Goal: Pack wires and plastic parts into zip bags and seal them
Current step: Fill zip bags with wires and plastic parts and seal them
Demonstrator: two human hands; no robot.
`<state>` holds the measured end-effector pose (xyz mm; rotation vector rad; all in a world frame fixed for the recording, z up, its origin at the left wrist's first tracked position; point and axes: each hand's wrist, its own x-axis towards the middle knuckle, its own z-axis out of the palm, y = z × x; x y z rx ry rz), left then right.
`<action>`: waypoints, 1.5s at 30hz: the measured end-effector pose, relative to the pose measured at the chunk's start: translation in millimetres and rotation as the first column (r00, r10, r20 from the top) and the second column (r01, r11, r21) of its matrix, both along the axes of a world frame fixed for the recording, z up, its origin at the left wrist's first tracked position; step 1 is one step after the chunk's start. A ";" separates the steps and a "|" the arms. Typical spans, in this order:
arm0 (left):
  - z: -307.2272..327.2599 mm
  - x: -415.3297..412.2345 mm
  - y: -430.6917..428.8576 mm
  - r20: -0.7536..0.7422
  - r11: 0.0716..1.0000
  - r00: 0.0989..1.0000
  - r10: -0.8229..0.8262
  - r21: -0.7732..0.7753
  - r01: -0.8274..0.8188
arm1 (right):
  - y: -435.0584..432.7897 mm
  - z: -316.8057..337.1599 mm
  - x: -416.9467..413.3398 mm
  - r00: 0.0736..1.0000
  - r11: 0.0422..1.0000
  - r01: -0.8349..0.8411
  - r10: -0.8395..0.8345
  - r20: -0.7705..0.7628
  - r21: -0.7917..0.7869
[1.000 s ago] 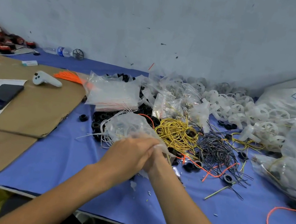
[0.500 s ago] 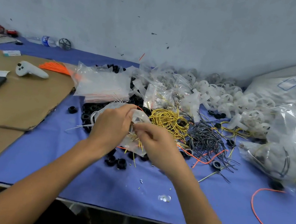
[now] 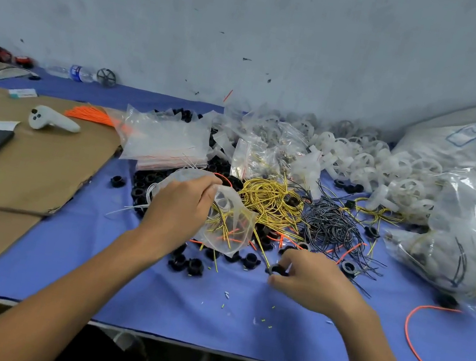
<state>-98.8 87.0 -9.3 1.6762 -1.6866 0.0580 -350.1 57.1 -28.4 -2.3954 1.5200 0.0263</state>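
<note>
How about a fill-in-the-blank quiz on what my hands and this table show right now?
The left hand holds a clear zip bag containing yellow and ____ wires.
The right hand pinches a small ____ plastic part.
The yellow wire pile lies to the ____ of the black wire pile.
The white controller rests on the ____.
Missing words: orange, black, left, cardboard.

Blue-clothed table bears wires, bags, cardboard.
</note>
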 end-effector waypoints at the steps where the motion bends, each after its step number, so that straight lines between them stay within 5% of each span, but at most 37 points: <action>1: -0.4 -0.5 0.7 0.005 1.000 1.000 -0.008 0.005 0.008 | 2.7 11.7 0.8 0.998 0.995 -0.053 0.050 0.035 0.086; 4: -2.0 -3.3 2.0 -0.003 1.000 1.000 -0.024 0.012 0.024 | 8.8 36.7 26.6 0.964 0.977 -0.185 0.159 0.211 0.110; 7: -2.3 -6.7 2.2 0.006 0.999 1.000 -0.029 0.016 0.029 | 10.8 34.7 65.5 0.919 0.989 -0.128 0.146 0.367 -0.072; 13: 1.5 -2.1 0.2 -0.029 0.999 0.999 -0.017 -0.034 0.016 | -5.5 23.6 59.9 0.729 0.998 -0.037 0.064 0.681 -0.053; 18: -0.1 0.1 -2.0 -0.074 1.000 0.997 -0.005 -0.020 0.004 | -96.5 36.5 25.0 0.871 0.953 0.201 -0.067 0.487 -0.228; 24: -1.7 0.7 -3.7 -0.129 1.000 0.991 -0.018 0.012 0.020 | -208.5 4.1 20.7 0.981 0.961 0.186 -0.193 -0.010 -0.204; 35: 1.3 8.7 -3.8 -0.223 0.997 0.972 -0.068 0.026 0.076 | -283.7 -7.8 -11.9 0.873 0.802 0.484 -0.417 0.253 -0.349; 40: 0.6 7.0 -8.1 -0.269 0.994 0.959 -0.091 0.027 0.102 | -311.2 -7.1 -18.9 0.900 0.858 0.432 -0.389 0.198 -0.278; 45: -2.1 10.7 -6.3 -0.252 0.992 0.963 -0.095 0.058 0.113 | -331.2 -4.8 2.9 0.948 0.935 0.304 -0.315 -0.033 -0.184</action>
